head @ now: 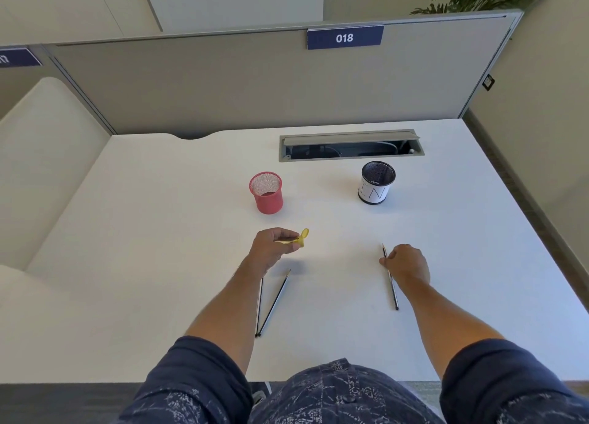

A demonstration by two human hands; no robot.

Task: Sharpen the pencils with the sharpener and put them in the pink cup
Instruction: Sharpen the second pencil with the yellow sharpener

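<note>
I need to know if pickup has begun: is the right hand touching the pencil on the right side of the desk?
Touching. The head view shows the right hand over the pencil, its fingers curled onto the shaft, with no gap visible.

Pink mesh cup point(266, 193); yellow sharpener point(299, 239); black mesh cup point(376, 183), white label; dark pencils point(274, 302); white desk point(159, 232); navy patterned shirt point(334, 395).

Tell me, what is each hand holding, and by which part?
The left hand grips the yellow sharpener by its body, the open lid sticking out. The right hand pinches a pencil on the table near its pointed end.
</note>
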